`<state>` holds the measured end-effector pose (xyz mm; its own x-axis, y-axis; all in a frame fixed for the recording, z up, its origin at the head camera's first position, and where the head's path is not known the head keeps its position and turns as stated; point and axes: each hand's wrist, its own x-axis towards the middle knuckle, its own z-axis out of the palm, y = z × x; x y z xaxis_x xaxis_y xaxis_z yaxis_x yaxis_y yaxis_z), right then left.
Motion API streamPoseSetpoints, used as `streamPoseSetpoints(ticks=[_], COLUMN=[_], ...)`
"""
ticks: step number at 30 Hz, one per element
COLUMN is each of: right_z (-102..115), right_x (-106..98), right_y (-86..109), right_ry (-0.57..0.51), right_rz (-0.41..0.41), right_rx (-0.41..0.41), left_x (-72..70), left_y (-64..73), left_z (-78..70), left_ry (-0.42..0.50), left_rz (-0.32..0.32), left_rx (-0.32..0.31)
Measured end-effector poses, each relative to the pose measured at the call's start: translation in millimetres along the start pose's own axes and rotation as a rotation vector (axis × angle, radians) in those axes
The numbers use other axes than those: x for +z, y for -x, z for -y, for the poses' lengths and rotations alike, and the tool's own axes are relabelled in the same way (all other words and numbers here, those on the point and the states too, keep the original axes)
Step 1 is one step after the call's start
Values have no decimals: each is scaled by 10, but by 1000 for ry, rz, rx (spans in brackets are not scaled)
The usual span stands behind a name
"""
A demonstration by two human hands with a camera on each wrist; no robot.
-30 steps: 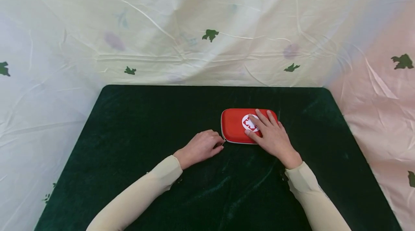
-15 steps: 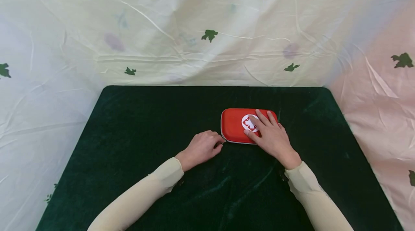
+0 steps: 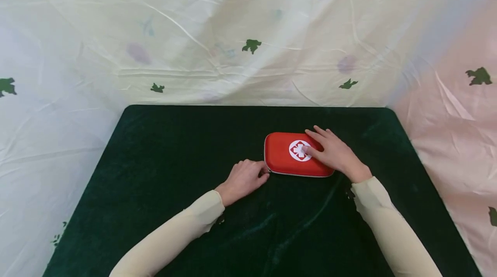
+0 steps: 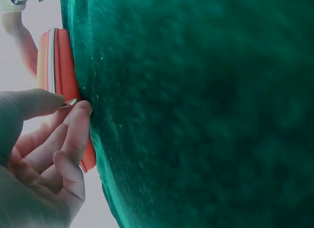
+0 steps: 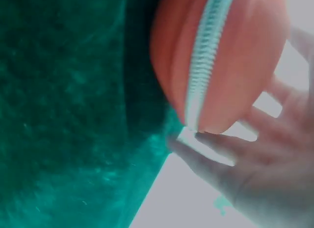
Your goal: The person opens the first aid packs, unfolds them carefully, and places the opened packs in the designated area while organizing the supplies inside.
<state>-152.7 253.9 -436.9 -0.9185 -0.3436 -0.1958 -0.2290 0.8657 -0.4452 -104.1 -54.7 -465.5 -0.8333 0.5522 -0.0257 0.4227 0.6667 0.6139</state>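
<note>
head and wrist views, left hand [image 3: 243,177] pinching metal zip-pull [image 4: 71,103], right hand [image 3: 336,151] spread over rounded red case [image 3: 278,152]

Case [image 3: 276,152] red, badge [image 3: 297,152] white and red with a white cross, zip [image 4: 51,61] silvery grey, tabletop [image 3: 174,152] dark green, teal-green in wrist views, sleeves [image 3: 172,236] plain cream, backdrop [image 3: 186,55] off-white, pinkish at right, patterned with green leaf-like motifs, faint purple blotches.

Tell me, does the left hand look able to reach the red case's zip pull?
Yes, it seems so: the left hand is at a corner of the red case and appears to pinch the zip pull, with nothing between them. The right hand is over the other end, out of the way.
</note>
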Motion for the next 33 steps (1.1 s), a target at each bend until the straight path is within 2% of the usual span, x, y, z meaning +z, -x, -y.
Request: streamPoseSetpoints(ticks=[5,12,19,25,33], right_z=[-46,4,61,139,269], right_x=[-15,9,150,239,303], right_y=[-18,108,252,349,470], right_ry=[-79,-97,-158,-205,-225], right_rz=[42,41,10,11,25], right_rx=[13,9,1,9,22], left_x=[-16,-119,-198,-270,-290], left_y=[-17,-53,-136,-222,-361], left_z=[14,130,265,358,453], left_ry=[42,158,191,283,308], left_rz=[-43,-153,-258,-285,-302], left_rx=[-24,-158,-236,-281,-290])
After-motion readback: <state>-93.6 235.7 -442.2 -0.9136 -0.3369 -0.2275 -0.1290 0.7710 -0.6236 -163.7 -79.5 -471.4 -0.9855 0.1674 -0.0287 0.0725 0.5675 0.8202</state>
